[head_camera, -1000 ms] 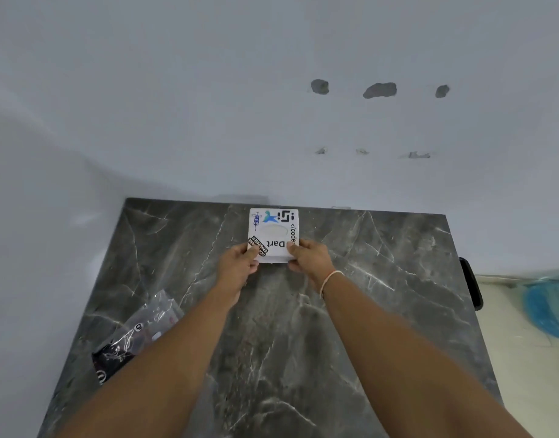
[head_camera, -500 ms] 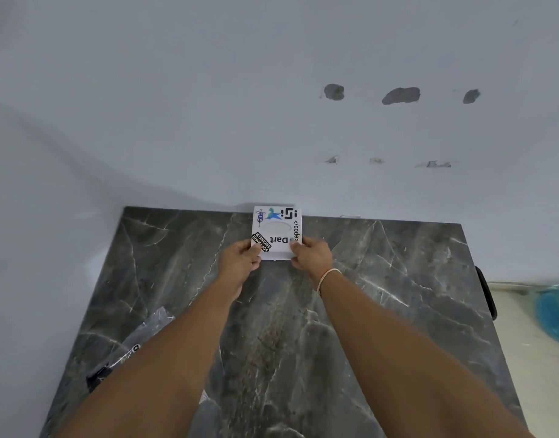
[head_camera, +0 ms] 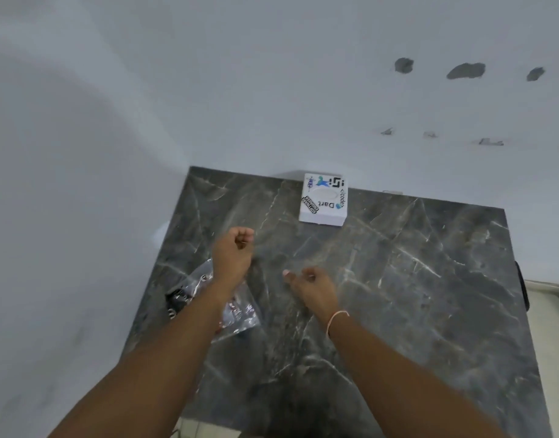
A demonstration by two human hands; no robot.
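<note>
A white box with stickers and the word "Dart" on its lid lies flat at the back of the dark marble table, close against the wall. Neither hand touches it. My left hand hovers over the table in front and to the left of the box, with its fingers curled into the palm and nothing in it. Nearer to me and below the box, my right hand hangs with loosely curled fingers and the thumb out, also holding nothing. A thin band circles my right wrist.
A crinkled clear plastic bag with dark contents lies on the table's left side, partly under my left forearm. White walls close off the back and left. A black object sits at the table's right edge, with pale floor beyond.
Both hands have let go of the white box and pulled back toward me. The box now rests at the table's back edge by the wall.
</note>
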